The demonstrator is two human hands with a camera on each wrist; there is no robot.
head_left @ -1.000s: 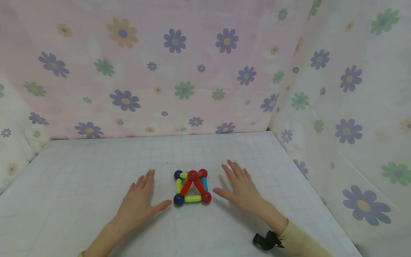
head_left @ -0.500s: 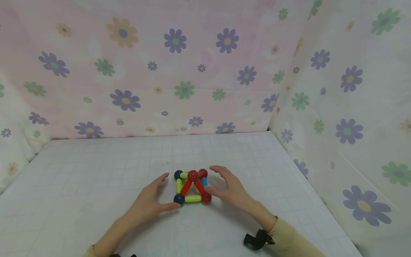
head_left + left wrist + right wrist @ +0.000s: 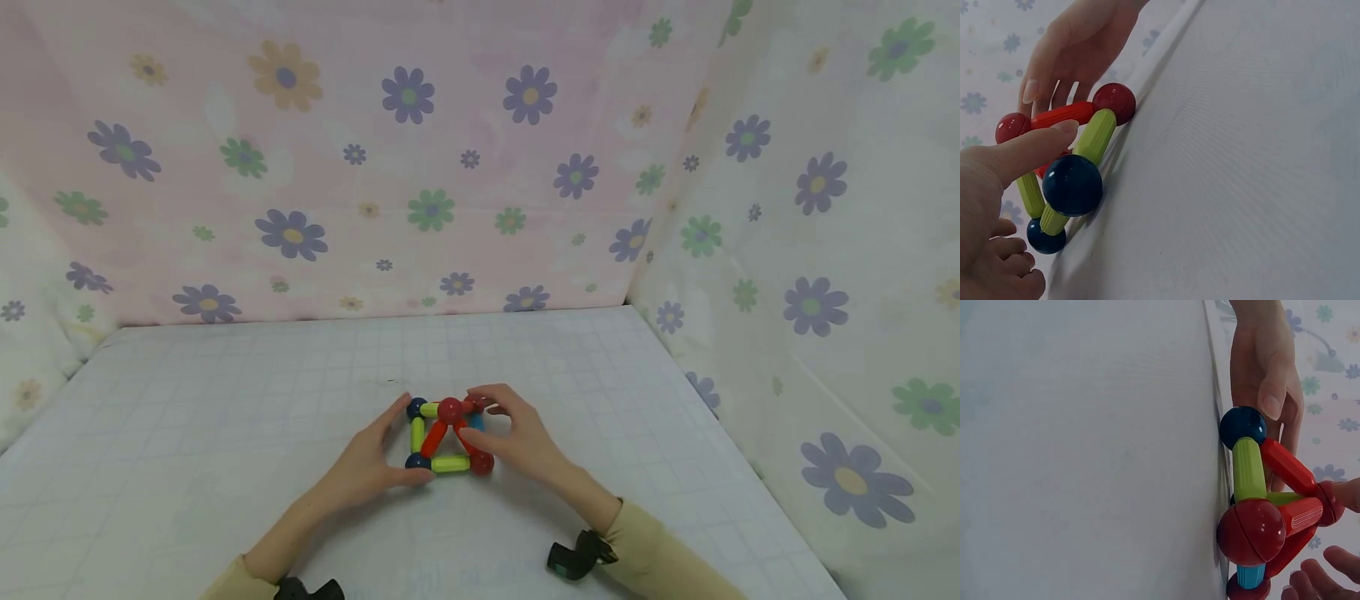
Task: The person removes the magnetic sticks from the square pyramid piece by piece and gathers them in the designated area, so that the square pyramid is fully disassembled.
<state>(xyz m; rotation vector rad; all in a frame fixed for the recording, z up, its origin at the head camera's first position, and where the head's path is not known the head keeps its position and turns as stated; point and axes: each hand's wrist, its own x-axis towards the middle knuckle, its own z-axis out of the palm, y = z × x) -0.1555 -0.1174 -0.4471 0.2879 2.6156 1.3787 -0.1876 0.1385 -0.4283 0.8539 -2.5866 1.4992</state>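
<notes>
A toy pyramid point(image 3: 450, 411) of coloured balls and rods stands on the white tabletop, its red top ball point(image 3: 1330, 503) uppermost. At its left side my left hand point(image 3: 363, 467) holds the two dark blue balls, thumb at the front one point(image 3: 1072, 185) and fingertips at the back one point(image 3: 1046, 236). My right hand point(image 3: 527, 437) curves round the right side, index finger at the rear red ball and thumb crossing a red rod in the head view. The right wrist view has that thumb overlapping the top ball. Lime rods point(image 3: 450, 464) and a blue rod point(image 3: 1251, 576) form the base edges.
The tabletop point(image 3: 225, 392) has a faint grid. Flower-print cloth point(image 3: 480, 167) hangs behind it and along both sides. Black wrist mounts point(image 3: 577, 557) sit at both sleeves.
Both hands have moved inward from either side, fingers going from spread to curved round the pyramid. The pyramid has kept its place on the table.
</notes>
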